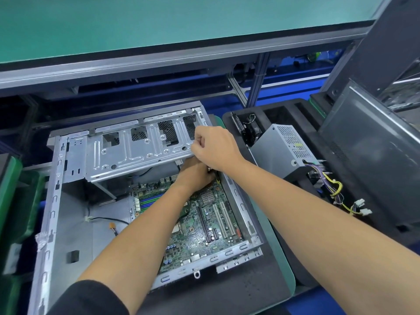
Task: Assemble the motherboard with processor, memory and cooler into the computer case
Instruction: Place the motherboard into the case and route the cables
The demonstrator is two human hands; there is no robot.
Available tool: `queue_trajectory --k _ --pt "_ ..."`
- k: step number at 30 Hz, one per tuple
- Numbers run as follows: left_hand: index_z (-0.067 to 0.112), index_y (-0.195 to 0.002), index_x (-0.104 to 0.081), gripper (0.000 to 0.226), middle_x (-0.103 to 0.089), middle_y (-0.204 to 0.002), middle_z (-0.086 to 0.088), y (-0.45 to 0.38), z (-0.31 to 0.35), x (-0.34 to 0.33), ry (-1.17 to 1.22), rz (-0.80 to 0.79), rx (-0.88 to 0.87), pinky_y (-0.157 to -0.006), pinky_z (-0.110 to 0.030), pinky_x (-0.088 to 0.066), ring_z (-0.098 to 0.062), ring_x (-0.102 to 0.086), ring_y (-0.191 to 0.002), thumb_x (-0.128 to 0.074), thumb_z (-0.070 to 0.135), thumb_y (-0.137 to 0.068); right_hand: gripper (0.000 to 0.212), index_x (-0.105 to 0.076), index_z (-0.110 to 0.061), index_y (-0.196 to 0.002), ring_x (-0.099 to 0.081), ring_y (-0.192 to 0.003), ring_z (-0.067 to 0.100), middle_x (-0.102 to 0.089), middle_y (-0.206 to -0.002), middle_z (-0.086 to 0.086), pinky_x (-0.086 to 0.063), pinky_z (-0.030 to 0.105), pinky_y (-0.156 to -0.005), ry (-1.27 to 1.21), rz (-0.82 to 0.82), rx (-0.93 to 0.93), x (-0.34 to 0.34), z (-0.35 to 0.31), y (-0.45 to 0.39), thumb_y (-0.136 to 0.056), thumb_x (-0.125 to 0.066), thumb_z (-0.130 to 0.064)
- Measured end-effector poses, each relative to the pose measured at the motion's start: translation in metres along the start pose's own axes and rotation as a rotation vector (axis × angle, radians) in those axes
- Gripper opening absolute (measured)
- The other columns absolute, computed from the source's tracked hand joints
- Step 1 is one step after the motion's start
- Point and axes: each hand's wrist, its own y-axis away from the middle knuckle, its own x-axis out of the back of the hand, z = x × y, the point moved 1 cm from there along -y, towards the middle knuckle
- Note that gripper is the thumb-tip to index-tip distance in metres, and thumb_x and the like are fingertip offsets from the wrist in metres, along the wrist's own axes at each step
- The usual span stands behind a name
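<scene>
The computer case [56, 201] is lying open on its side on a dark mat [204, 289] on the bench. The green motherboard [200, 226] is sitting flat inside the case, in the right part of it. A shiny metal drive cage [136, 153] is stretching across the far end of the case.

Both arms are reaching forward from the bottom of the view, and they are coming close together at the far right corner of the motherboard. The right hand [213, 146] is sitting on top, with its fingers curling tight at the edge of the drive cage. I cannot tell what it is pinching. The left hand [195, 173] is lying just under the right one, low over the board and partly under the cage. Its fingers are hiding, so I cannot tell if it is holding anything. A black sleeve [91, 298] is showing on the left arm.

To the right of the case, a grey power supply [281, 148] with colored wires [336, 189] is resting in a black foam tray [375, 210].
</scene>
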Motion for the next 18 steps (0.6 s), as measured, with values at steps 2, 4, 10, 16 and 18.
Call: queue_trajectory --k 2,4,10,16,18 --pt "0.015 -0.076 -0.052 0.011 -0.065 -0.078 -0.012 0.0006 -0.0014 0.0001 0.024 0.023 -0.013 -0.053 -0.026 -0.027 -0.021 -0.038 -0.063 -0.061 0.018 -0.081 0.012 -0.059 -0.008 -0.076 -0.057 -0.065 0.024 -0.059 -0.061 0.003 -0.047 0.032 -0.060 -0.001 -0.002 -0.003 -0.0004 0.0000 -0.0004 -0.082 -0.055 -0.017" --pt "0.010 -0.082 -0.060 0.008 -0.066 -0.081 -0.012 0.0004 -0.0026 -0.0009 0.064 0.038 -0.022 -0.056 -0.027 -0.030 -0.021 -0.040 -0.065 -0.062 0.017 -0.081 0.012 -0.058 -0.008 -0.075 -0.057 -0.065 0.024 -0.059 -0.061 0.003 -0.044 0.030 -0.058 -0.002 -0.003 -0.006 -0.0007 0.0004 -0.0006 -0.082 -0.054 -0.017" --pt "0.013 -0.074 -0.053 0.011 -0.051 -0.066 -0.004 -0.0009 -0.0060 -0.0006 0.103 -0.008 0.019 -0.050 -0.028 -0.027 -0.022 -0.044 -0.060 -0.061 0.017 -0.081 0.012 -0.058 -0.008 -0.074 -0.056 -0.064 0.024 -0.058 -0.060 0.003 -0.040 0.028 -0.055 0.000 0.001 -0.005 -0.0011 0.0004 -0.0011 -0.082 -0.054 -0.017" --pt "0.013 -0.075 -0.053 0.011 -0.052 -0.068 -0.007 0.0000 -0.0018 -0.0013 0.067 -0.020 0.013 -0.050 -0.028 -0.025 -0.024 -0.041 -0.062 -0.058 0.014 -0.085 0.012 -0.058 -0.009 -0.075 -0.057 -0.065 0.023 -0.059 -0.062 0.003 -0.044 0.029 -0.057 0.003 -0.004 -0.002 -0.0013 0.0009 -0.0010 -0.083 -0.055 -0.017" --pt "0.009 -0.085 -0.060 0.009 -0.063 -0.080 -0.012 -0.0015 -0.0008 -0.0024 0.055 -0.042 0.028 -0.057 -0.028 -0.031 -0.026 -0.044 -0.067 -0.057 0.016 -0.086 0.012 -0.058 -0.009 -0.076 -0.056 -0.065 0.022 -0.059 -0.062 0.002 -0.042 0.027 -0.056 0.007 -0.003 -0.002 -0.0012 0.0009 -0.0012 -0.083 -0.055 -0.018"
